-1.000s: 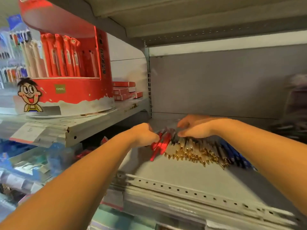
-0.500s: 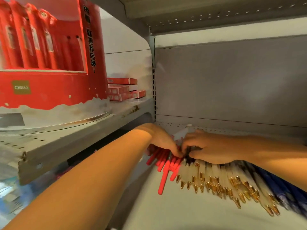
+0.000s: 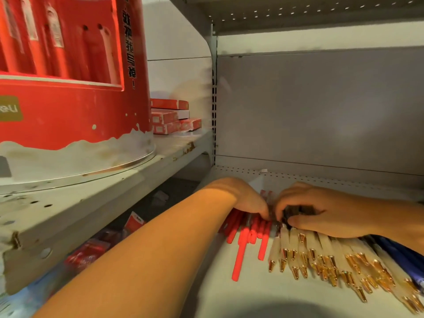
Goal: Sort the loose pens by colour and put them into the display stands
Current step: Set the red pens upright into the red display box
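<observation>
Loose pens lie in a row on a grey shelf (image 3: pixel 229 294). Several red pens (image 3: pixel 243 239) are on the left, several frosted white pens with gold tips (image 3: pixel 321 255) in the middle, and blue pens (image 3: pixel 399 251) at the far right. My left hand (image 3: pixel 247 200) rests on the upper ends of the red pens, fingers curled down on them. My right hand (image 3: pixel 321 212) presses on the dark upper ends of the white pens, just right of the left hand. The fingertips of both hands almost meet. A round red display stand (image 3: pixel 68 106) holding red pens stands on the higher shelf at left.
Red and white flat boxes (image 3: pixel 172 118) are stacked behind the red stand. The grey back panel (image 3: pixel 321 111) closes the shelf behind the pens. Below the left shelf lie red packets (image 3: pixel 135 222) and other blurred stock. A perforated shelf (image 3: pixel 298 17) hangs overhead.
The camera has moved closer and to the right. Both hands have come down from above the pile onto the pens' upper ends, and the red pens have spread apart from the white ones.
</observation>
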Motion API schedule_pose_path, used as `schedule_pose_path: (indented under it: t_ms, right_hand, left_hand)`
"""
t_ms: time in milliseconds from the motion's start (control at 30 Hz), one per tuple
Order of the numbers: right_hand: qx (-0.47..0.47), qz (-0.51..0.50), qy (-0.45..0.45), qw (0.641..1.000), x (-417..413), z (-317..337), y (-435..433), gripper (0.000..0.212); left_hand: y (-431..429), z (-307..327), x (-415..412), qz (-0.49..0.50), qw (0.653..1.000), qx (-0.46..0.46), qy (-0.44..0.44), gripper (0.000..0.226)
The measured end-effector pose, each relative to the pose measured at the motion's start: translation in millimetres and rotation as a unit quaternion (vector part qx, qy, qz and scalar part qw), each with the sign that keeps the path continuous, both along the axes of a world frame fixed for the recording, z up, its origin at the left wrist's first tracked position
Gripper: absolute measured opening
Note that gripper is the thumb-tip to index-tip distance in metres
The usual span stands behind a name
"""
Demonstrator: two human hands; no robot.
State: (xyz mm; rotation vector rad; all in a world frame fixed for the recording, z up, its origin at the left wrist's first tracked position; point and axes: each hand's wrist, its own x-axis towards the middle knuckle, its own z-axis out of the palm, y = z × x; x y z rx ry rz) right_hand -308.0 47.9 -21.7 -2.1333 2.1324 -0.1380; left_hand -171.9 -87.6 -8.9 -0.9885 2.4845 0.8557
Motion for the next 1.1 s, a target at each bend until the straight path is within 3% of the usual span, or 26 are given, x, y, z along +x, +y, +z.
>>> schedule_pose_path:
  t_ms: [167,300,500,600,733,900,1100]
  right_hand:
    - [-0.002,0.014,0.011,1.000,2,3,-5,0.013]
    - [-0.015,0.006,0.031,0.999,8,5,-15,0.027]
    - [-0.017,-0.009,0.112,0.994,24,7,-33,0.013]
    - [-0.012,-0.014,0.101,0.995,29,8,-39,0.013]
    - [0.039,-0.025,0.090,0.995,29,12,-46,0.020]
    - [0.077,0.016,0.102,0.992,33,18,-58,0.025]
    - [0.073,0.029,0.107,0.991,35,15,-65,0.018]
  left_hand:
    - [0,5,4,-0.006,1.000,-0.004,0.001,0.030]
    - [-6,8,8,-0.015,0.999,-0.034,-0.005,0.035]
    - [-1,4,-3,-0.064,0.996,-0.041,-0.046,0.035]
    - [2,1,-9,-0.085,0.990,-0.088,-0.067,0.034]
    - [-3,-4,-9,-0.107,0.972,-0.209,-0.010,0.026]
    - [-7,-14,-13,-0.110,0.964,-0.243,0.008,0.029]
    - [-21,-23,-9,-0.016,0.974,-0.214,0.074,0.019]
